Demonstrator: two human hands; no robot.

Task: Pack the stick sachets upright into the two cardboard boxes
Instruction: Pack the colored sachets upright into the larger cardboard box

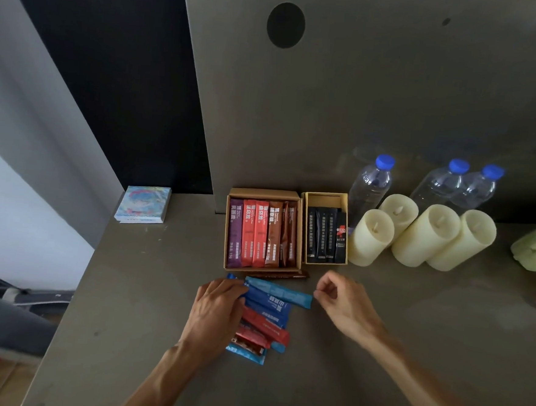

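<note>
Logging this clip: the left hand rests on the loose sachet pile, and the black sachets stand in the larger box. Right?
No: the head view shows the black sachets standing in the smaller box; the larger box holds coloured ones. The left hand does rest on the loose sachet pile.

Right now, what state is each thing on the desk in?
Big box, open, partly filled with sachets.
Small box, open, black sachets inside.
Loose sachets, flat in a pile.
Light blue sachet, on top of the pile.
Brown sachet, flat in front of the big box.
Left hand, resting on the pile.
Right hand, pinching the light blue sachet's end.
Bottles, capped.
Candles, unlit.
Notepad, closed.
</note>
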